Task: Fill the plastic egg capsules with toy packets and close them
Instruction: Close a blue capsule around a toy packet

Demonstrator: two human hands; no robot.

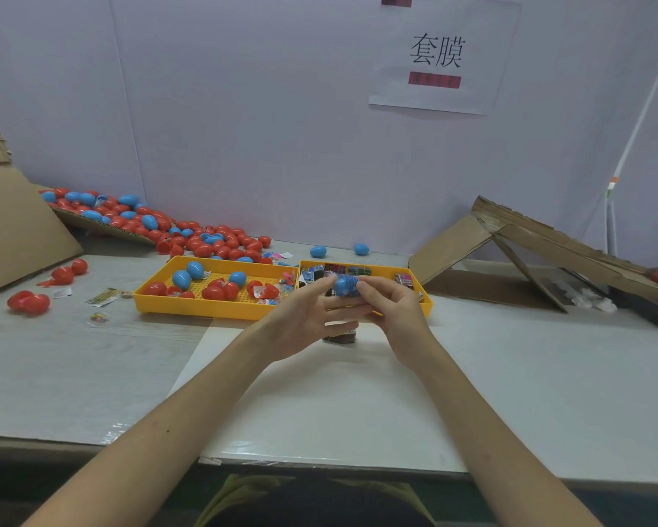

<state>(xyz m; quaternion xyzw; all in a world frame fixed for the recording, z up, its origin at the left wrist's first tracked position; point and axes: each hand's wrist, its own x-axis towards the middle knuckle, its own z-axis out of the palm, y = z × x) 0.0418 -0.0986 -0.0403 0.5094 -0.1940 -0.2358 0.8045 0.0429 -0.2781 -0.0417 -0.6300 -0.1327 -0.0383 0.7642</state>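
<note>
A blue egg capsule (345, 286) is held between both hands above the table's middle. My left hand (308, 321) grips it from the left with fingers and thumb; my right hand (392, 313) pinches its right end. The left yellow tray (221, 308) holds red and blue eggs and some small packets. Toy packets (338, 270) fill the right yellow tray (426, 298), partly hidden behind my hands. A dark packet (340, 336) lies on the table just under my hands.
A heap of red and blue eggs (160, 226) spills from a cardboard ramp at the back left. Two blue eggs (338, 251) lie by the wall. Loose red eggs (29, 302) and packets sit at left. A cardboard chute (547, 245) stands at right.
</note>
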